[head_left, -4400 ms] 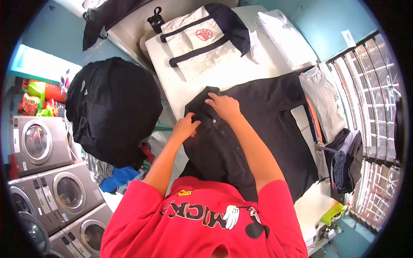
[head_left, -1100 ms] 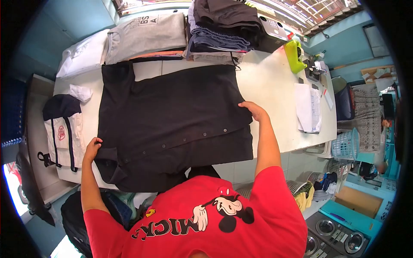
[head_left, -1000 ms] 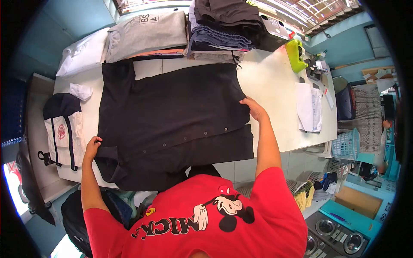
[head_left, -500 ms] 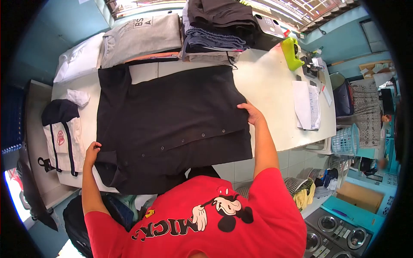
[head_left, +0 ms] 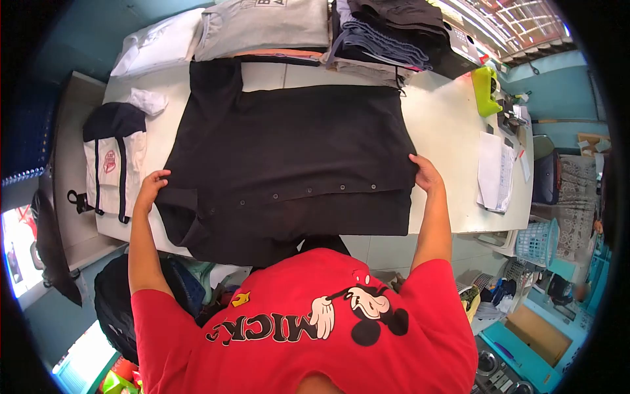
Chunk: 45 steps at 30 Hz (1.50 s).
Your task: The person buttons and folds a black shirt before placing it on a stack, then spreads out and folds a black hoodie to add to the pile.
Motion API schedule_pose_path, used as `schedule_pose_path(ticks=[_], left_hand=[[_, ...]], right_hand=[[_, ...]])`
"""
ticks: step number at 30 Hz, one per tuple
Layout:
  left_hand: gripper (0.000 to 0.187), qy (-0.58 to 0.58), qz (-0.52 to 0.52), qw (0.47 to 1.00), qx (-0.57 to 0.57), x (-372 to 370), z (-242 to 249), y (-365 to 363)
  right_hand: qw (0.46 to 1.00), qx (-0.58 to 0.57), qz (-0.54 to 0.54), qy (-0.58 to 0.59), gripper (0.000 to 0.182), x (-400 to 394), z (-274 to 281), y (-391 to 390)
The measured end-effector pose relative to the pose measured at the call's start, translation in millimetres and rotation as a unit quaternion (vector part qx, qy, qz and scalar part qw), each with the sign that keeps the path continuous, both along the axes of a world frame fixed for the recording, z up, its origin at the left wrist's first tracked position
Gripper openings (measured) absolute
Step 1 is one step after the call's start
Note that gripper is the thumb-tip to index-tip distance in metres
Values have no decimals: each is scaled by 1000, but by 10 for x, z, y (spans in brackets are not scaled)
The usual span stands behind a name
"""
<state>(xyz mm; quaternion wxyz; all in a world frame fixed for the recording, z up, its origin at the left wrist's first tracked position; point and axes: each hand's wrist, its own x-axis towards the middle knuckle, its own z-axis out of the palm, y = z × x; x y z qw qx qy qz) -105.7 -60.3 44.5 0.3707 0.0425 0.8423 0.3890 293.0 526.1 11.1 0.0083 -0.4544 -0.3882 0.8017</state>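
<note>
A black button-up shirt (head_left: 308, 141) lies spread across the white table (head_left: 453, 197), its front edge hanging over the near side. Its row of buttons runs across the lower part, and the collar (head_left: 180, 213) is at the left. My left hand (head_left: 153, 189) is closed on the shirt's edge beside the collar, fingertips pinching the cloth. On the opposite side, my right hand (head_left: 429, 176) grips the hem, with the thumb on top and the other fingers partly hidden. One short sleeve (head_left: 216, 82) stretches toward the back of the table.
Folded clothes line the back: a white garment (head_left: 161, 43), a grey shirt (head_left: 269, 29) and a dark stack (head_left: 387, 39). A white and navy bag (head_left: 115, 157) lies left. Papers (head_left: 495, 172) and a green tape dispenser (head_left: 485, 92) sit right; a blue basket (head_left: 537, 241) stands beyond.
The camera view has shifted, so the back stacks appear higher and farther right. The shirt lies flatter and wider, its hem drawn out to the right. Both hands keep hold of it.
</note>
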Motion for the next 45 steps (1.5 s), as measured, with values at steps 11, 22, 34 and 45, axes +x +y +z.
schedule_pose_path(ticks=[11,22,34,45], left_hand=[[37,104,47,973,201,-234,1094,156],[46,305,-134,939,89,-931,2012,406],[26,668,21,743,40,-518,3079,151],[17,570,107,813,-41,1045,152,-237]], right_hand=[[964,120,-124,201,24,61,404,119],[934,262,-56,238,47,-258,1303,682],[870,402,-35,283,47,-629,2311,830],[912,404,-8,64,17,209,96,-28]])
